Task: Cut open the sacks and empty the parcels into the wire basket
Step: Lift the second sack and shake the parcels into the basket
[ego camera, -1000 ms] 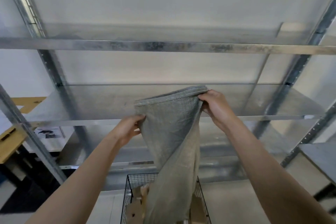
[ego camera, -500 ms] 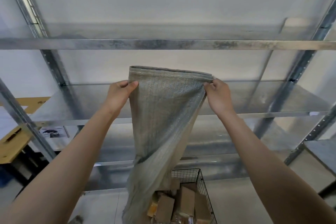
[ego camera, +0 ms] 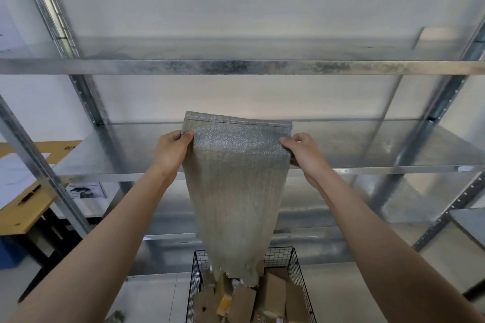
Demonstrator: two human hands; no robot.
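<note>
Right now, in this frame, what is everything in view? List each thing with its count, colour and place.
sack: one, grey woven, held up in the centre, torn open end hanging down into the basket.
wire basket: one, black, bottom centre, below the sack.
parcels: several, brown cardboard, piled in the basket; exact count unclear.
shelving rack: one, bare galvanised metal, behind the sack, filling the frame.
wooden table: one, tan top, far left, behind the rack post.
blue object: one, under the table; too little shows to identify.
left hand: pinching the sack's upper left edge.
right hand: pinching the sack's upper right edge.
</note>
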